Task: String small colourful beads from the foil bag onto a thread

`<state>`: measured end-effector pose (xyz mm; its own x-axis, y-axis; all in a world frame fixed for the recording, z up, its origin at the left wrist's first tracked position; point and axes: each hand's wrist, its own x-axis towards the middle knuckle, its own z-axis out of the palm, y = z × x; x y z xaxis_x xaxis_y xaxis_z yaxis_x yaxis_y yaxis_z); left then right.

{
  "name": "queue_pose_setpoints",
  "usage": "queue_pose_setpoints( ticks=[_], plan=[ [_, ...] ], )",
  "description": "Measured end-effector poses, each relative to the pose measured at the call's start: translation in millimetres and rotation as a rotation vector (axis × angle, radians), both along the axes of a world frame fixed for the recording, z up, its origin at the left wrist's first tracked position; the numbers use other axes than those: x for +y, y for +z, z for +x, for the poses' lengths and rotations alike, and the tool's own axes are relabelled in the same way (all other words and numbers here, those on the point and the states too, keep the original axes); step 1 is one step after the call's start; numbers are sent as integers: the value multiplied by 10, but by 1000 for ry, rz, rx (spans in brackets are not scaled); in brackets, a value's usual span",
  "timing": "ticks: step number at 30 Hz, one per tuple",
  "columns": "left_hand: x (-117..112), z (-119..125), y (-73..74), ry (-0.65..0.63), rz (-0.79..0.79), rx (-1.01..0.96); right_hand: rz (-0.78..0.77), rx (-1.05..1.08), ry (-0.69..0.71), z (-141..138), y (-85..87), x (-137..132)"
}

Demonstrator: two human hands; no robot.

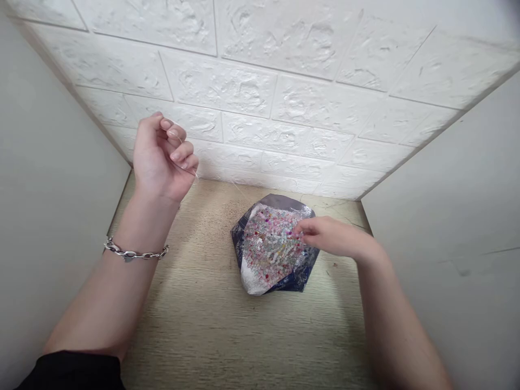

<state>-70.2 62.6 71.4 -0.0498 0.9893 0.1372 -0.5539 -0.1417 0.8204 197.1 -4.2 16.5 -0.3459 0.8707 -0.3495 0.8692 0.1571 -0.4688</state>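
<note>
My left hand (166,154) is raised on the left, palm up, its fingers curled round a thin clear thread (196,174). The thread is so fine that only short stretches of it show. Many small beads (270,246), mostly pink, white and clear, lie heaped in an opened dark blue and silver bag (306,277) with a whitish lining. At the heap's right edge, my right hand (325,235) reaches in with thumb and fingertips drawn together among the beads. Whatever is between those fingertips is too small to make out.
The bag rests on a pale wood-grain tabletop (195,314). Behind it stands a white brick-patterned wall (247,86). Plain light panels close in on the left (52,179) and right (455,216). Fine loose strands lie behind the bag near the wall.
</note>
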Motion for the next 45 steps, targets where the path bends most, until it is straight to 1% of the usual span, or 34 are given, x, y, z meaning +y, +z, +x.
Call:
queue_pose_setpoints(
  ticks=[2, 3, 4, 6, 9, 12, 14, 18, 20, 22, 23, 26, 30, 33, 36, 40, 42, 45],
  plan=[
    [-99, 78, 53, -129, 41, -68, 28, -74, 40, -91, -87, 16],
    [-145, 121, 71, -191, 33, -62, 41, -103, 57, -125, -126, 22],
    [-185, 162, 81, -218, 44, -46, 49, -125, 68, -148, -157, 27],
    [-250, 233, 78, -269, 86, 19, 57, -142, 58, -168, -193, 30],
    [-318, 307, 35, -339, 178, 198, 106, -105, 20, -171, -188, 30],
    [-375, 350, -6, -408, 227, 381, 201, 46, 25, -219, -150, 27],
    [-403, 370, -22, -448, 227, 469, 209, 177, 36, -289, -120, 14],
    [-418, 402, -54, -600, 221, 604, 87, 424, 40, -451, -67, -43],
    [-416, 415, -71, -638, 215, 632, 20, 539, 55, -496, -48, -69],
    [-416, 424, -79, -630, 203, 615, -55, 596, 83, -495, -36, -78],
    [-417, 425, -76, -610, 197, 590, -92, 590, 98, -476, -33, -74],
    [-410, 412, -42, -501, 159, 488, -148, 477, 100, -361, -33, -34],
    [-377, 373, 38, -290, 83, 330, -74, 297, 13, -174, -17, 30],
    [-351, 357, 79, -192, 41, 211, 4, 210, -55, -77, 39, 45],
    [-330, 357, 85, -150, 17, 135, 121, 209, -155, -15, 111, 35],
    [-300, 359, 57, -120, 9, 114, 437, 244, -379, 39, 166, 22],
    [-286, 362, 40, -122, 11, 123, 582, 308, -489, 51, 170, 24],
    [-276, 376, 21, -125, 9, 130, 711, 471, -573, 44, 164, 32]
  ],
)
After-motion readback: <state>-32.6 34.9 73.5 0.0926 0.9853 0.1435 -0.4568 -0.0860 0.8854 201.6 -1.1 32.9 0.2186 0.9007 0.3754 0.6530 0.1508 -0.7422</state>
